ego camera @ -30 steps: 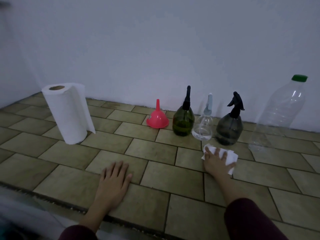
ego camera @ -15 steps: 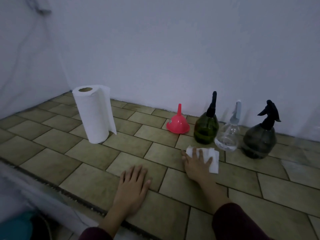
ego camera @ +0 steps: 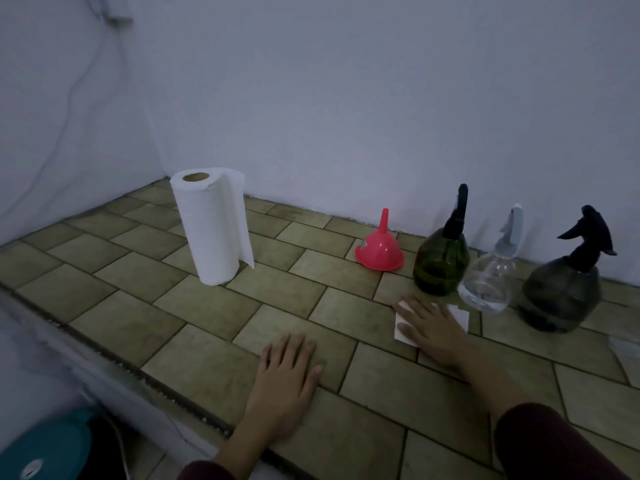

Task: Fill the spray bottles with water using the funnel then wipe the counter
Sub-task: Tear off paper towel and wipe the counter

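Tiled counter (ego camera: pixel 194 306) along wall | towel (ego camera: pixel 459 315) pressed flat under right hand (ego camera: pixel 431 329), fingers spread, for wiping | left hand (ego camera: pixel 289 367) laid flat, fingers relaxed, likely as brace | bottles (ego camera: pixel 441 261) capped and funnel (ego camera: pixel 380 249) upturned by wall, kept clear

On the tiled tabletop (ego camera: pixel 194 344), a white paper towel roll (ego camera: pixel 213 225) stands at the left. To its right, along the back wall, stand in a row a pink plastic funnel (ego camera: pixel 380 249), a green spray bottle (ego camera: pixel 441 258), a clear spray bottle (ego camera: pixel 486 282) and a dark grey spray bottle (ego camera: pixel 562 294). Before the green bottle lies a folded white paper towel (ego camera: pixel 457 315).
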